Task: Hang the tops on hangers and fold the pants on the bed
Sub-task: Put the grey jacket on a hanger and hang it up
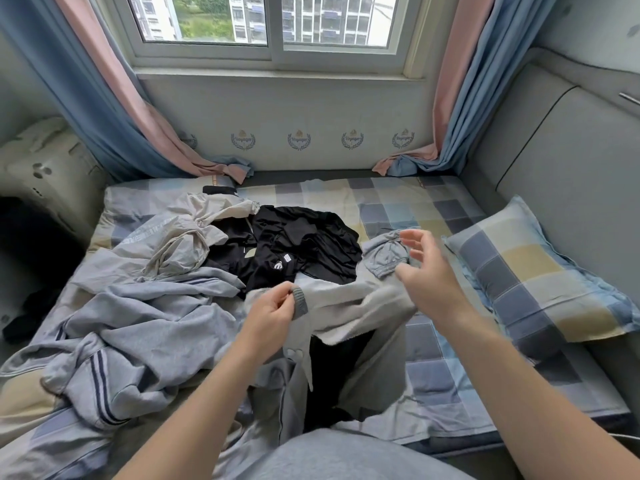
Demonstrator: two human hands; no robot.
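A light grey garment with a darker ribbed cuff lies across the near middle of the bed. My left hand pinches it at the cuff. Above its right end hovers my right hand, fingers spread and relaxed, holding nothing. Behind it sits a heap of black clothes, with a beige garment to the left. Grey pants with dark side stripes sprawl at the near left. A small folded blue-grey piece rests just beyond my right hand. No hangers are in view.
The bed's checked sheet shows at the right. A checked pillow lies at the right edge against a grey padded wall. Curtains hang down onto the bed's far corners below the window.
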